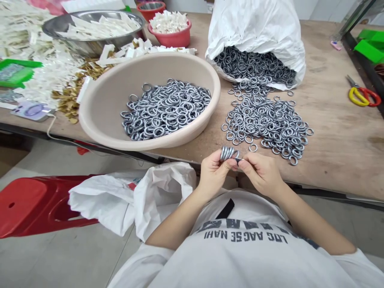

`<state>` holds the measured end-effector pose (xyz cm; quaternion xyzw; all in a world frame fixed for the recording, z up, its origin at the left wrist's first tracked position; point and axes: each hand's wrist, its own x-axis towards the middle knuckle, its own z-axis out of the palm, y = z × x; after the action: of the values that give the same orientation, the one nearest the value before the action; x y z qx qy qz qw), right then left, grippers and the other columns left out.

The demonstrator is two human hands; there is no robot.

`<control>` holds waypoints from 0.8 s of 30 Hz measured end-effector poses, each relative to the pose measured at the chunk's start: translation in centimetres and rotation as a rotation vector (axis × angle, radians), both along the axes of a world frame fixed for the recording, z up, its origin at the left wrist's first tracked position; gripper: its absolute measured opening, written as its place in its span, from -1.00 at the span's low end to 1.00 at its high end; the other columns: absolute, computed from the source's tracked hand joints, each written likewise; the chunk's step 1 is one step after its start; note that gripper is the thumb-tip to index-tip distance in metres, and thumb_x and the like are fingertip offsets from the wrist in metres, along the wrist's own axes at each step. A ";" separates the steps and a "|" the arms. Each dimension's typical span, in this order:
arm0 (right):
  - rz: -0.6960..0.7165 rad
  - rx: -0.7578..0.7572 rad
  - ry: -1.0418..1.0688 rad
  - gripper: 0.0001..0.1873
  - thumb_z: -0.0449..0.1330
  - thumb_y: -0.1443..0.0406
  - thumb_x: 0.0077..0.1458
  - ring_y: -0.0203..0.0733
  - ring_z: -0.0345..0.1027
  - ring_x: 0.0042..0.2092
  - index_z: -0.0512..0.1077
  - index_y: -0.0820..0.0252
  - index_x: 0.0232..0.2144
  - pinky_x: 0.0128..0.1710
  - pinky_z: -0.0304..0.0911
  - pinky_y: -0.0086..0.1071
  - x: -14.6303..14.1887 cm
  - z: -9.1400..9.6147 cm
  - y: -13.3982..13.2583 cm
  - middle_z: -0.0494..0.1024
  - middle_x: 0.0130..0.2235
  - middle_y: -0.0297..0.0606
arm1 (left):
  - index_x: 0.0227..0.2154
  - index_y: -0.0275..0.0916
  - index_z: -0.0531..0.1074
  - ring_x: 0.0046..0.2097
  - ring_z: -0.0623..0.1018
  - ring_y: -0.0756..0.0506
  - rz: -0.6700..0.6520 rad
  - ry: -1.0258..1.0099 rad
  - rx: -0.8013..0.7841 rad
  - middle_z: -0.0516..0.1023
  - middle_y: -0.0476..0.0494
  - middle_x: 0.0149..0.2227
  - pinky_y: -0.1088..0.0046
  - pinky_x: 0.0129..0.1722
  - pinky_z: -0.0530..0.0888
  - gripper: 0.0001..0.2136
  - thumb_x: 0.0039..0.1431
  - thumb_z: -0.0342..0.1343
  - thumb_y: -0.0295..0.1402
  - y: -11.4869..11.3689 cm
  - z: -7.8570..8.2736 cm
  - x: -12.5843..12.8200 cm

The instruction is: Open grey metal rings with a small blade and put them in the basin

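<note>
My left hand [213, 172] is closed around a short row of grey rings [227, 153] stacked side by side. At the end of that row one ring sits tilted, beside a small dark piece between my thumbs. My right hand [261, 173] pinches at this spot with thumb and forefinger; what exactly is between them is too small to make out. Both hands meet at the table's front edge. Just beyond them lies a loose pile of grey rings [267, 124]. To the left, a beige basin [102, 108] holds many more rings.
A white sack [255, 24] spills rings at the back. Scissors [361, 96] lie at the right. White plastic pieces fill a steel bowl [78, 46] and a red bowl [174, 39]. Below the table are a red stool [27, 204] and a white bag [162, 196].
</note>
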<state>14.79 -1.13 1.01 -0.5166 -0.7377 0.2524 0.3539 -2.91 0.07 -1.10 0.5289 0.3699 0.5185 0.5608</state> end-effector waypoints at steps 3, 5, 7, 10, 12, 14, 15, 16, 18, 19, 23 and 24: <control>-0.242 -0.073 -0.011 -0.53 -0.08 0.01 0.37 -0.26 0.27 -0.43 0.38 0.15 -0.42 -0.40 0.03 -0.39 1.6 -0.7 1.4 0.40 -0.50 -0.37 | -0.35 -0.26 0.52 -0.44 0.54 -0.01 -0.029 -0.035 -0.021 0.57 -0.06 -0.47 0.48 -0.36 0.52 -0.79 0.14 0.28 -0.20 -0.3 0.1 -0.1; -0.335 -0.085 -0.168 -0.56 -0.04 -0.03 0.34 -0.21 0.32 -0.38 0.41 0.13 -0.34 -0.39 0.02 -0.37 2.6 -1.0 2.0 0.46 -0.42 -0.33 | -0.33 -0.26 0.51 -0.44 0.55 0.00 -0.015 -0.074 -0.070 0.58 -0.06 -0.47 0.49 -0.36 0.53 -0.78 0.15 0.27 -0.19 -0.2 0.0 -0.1; -0.345 -0.076 -0.409 -0.61 0.11 -0.07 0.24 -0.14 0.38 -0.29 0.46 0.09 -0.20 -0.40 -0.01 -0.36 3.3 -1.2 2.2 0.51 -0.27 -0.28 | -0.30 -0.26 0.49 -0.45 0.55 0.02 0.033 -0.128 -0.135 0.58 -0.06 -0.45 0.52 -0.37 0.54 -0.75 0.15 0.27 -0.16 0.4 -0.3 -0.2; -0.323 -0.076 -0.677 -0.61 0.21 -0.03 0.17 -0.09 0.40 -0.25 0.47 0.06 -0.11 -0.43 -0.07 -0.34 3.4 -1.6 1.9 0.49 -0.14 -0.22 | -0.28 -0.26 0.48 -0.43 0.55 0.04 0.086 -0.180 -0.195 0.58 -0.05 -0.42 0.55 -0.36 0.54 -0.72 0.09 0.31 -0.16 1.2 -1.0 -0.3; -0.315 -0.077 -0.725 -0.69 0.17 0.04 0.23 -0.09 0.40 -0.25 0.48 0.09 -0.13 -0.44 -0.06 -0.32 3.3 -1.8 1.8 0.48 -0.13 -0.19 | -0.32 -0.27 0.48 -0.42 0.53 0.04 0.093 -0.172 -0.201 0.57 -0.04 -0.42 0.55 -0.36 0.53 -0.72 0.05 0.35 -0.18 1.4 -1.3 -0.2; -0.293 -0.068 -0.656 -0.75 0.14 0.11 0.27 -0.09 0.39 -0.22 0.48 0.11 -0.14 -0.41 -0.01 -0.32 3.1 -1.7 1.8 0.47 -0.12 -0.19 | -0.35 -0.28 0.51 -0.43 0.52 0.04 0.094 -0.137 -0.191 0.56 -0.05 -0.44 0.54 -0.35 0.52 -0.74 0.06 0.34 -0.19 1.3 -1.3 -0.1; -0.260 -0.066 -0.574 -0.77 0.13 0.14 0.28 -0.10 0.38 -0.21 0.47 0.12 -0.15 -0.38 0.03 -0.32 3.1 -1.5 1.8 0.47 -0.13 -0.19 | -0.34 -0.28 0.53 -0.42 0.52 0.03 0.096 -0.105 -0.173 0.57 -0.05 -0.43 0.52 -0.34 0.51 -0.76 0.08 0.32 -0.19 1.3 -1.3 0.0; -0.208 -0.074 -0.468 -0.79 0.12 0.16 0.29 -0.12 0.37 -0.21 0.46 0.13 -0.17 -0.35 0.07 -0.33 3.0 -1.2 1.8 0.47 -0.17 -0.22 | -0.31 -0.27 0.56 -0.39 0.53 0.01 0.096 -0.061 -0.142 0.58 -0.07 -0.40 0.51 -0.31 0.51 -0.77 0.09 0.31 -0.20 1.1 -1.2 0.1; -0.065 -0.118 -0.234 -0.79 0.10 0.17 0.31 -0.17 0.33 -0.24 0.43 0.15 -0.27 -0.30 0.11 -0.34 2.7 -0.4 1.7 0.44 -0.26 -0.27 | -0.24 -0.25 0.60 -0.28 0.55 -0.03 0.069 0.059 -0.050 0.61 -0.11 -0.30 0.47 -0.21 0.49 -0.78 0.11 0.30 -0.23 0.9 -0.8 0.3; -0.002 -0.141 -0.134 -0.76 0.09 0.16 0.32 -0.20 0.30 -0.27 0.41 0.16 -0.33 -0.29 0.12 -0.35 2.4 0.0 1.5 0.41 -0.31 -0.30 | -0.20 -0.24 0.61 -0.23 0.55 -0.05 0.042 0.114 -0.007 0.61 -0.13 -0.25 0.46 -0.17 0.48 -0.77 0.11 0.30 -0.24 0.8 -0.6 0.5; -0.006 -0.129 0.139 -0.71 0.11 0.13 0.30 -0.24 0.23 -0.30 0.35 0.16 -0.41 -0.28 0.12 -0.36 0.6 0.3 0.8 0.34 -0.37 -0.34 | -0.24 -0.24 0.59 -0.25 0.52 -0.08 -0.041 0.185 0.038 0.57 -0.12 -0.30 0.44 -0.21 0.45 -0.78 0.13 0.28 -0.22 0.6 -0.3 0.9; -0.063 -0.117 0.215 -0.72 0.12 0.11 0.29 -0.25 0.22 -0.30 0.35 0.16 -0.39 -0.28 0.13 -0.37 0.1 0.0 0.6 0.33 -0.38 -0.35 | -0.27 -0.24 0.57 -0.28 0.50 -0.08 -0.024 0.178 0.036 0.55 -0.11 -0.34 0.44 -0.23 0.44 -0.79 0.14 0.27 -0.21 0.5 -0.3 1.0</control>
<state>14.86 -0.56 1.04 -0.5291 -0.6630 0.3377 0.4080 -1.90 0.60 -1.43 0.5873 0.4027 0.4691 0.5224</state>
